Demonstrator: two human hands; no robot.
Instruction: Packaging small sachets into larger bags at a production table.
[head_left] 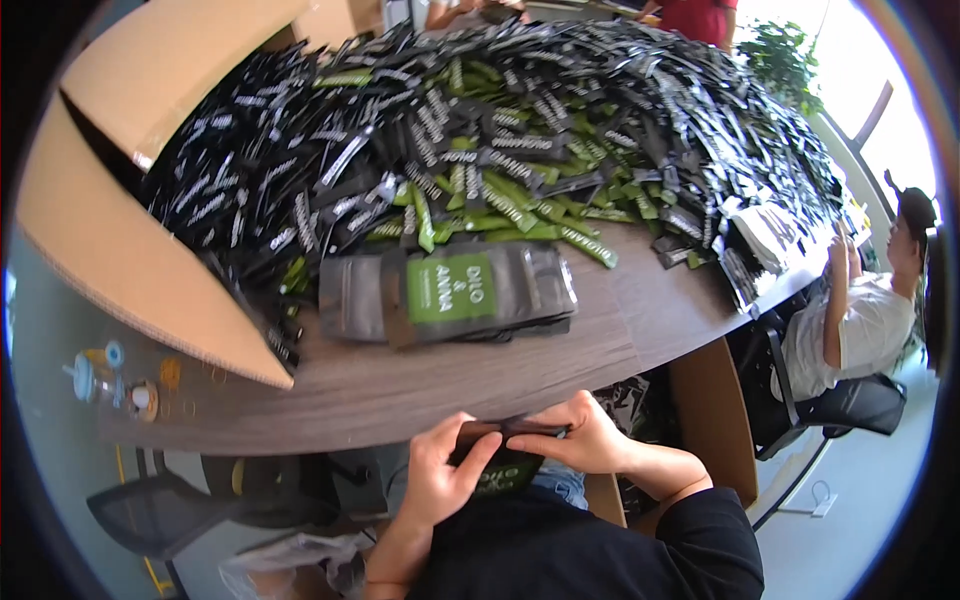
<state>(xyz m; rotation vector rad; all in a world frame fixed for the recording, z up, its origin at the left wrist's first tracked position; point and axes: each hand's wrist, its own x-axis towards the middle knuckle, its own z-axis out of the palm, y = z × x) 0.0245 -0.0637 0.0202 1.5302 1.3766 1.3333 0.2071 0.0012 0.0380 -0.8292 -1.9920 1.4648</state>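
Observation:
In front of my body, just off the table's near edge, I hold a black pouch with green on its face. My left hand pinches one end of its top edge between thumb and fingers. The other end is gripped by my right hand, thumb toward the left. Part of the pouch is hidden by my fingers. Beyond my hands, flat dark pouches with a green label lie in a stack on the table. Behind them rises a large heap of slim black and green sachets.
Cardboard flaps jut over the table's left side. A clear cup stands near the left edge. Below the table at right is an open carton. A person sits at far right; others are beyond the heap. An office chair stands lower left.

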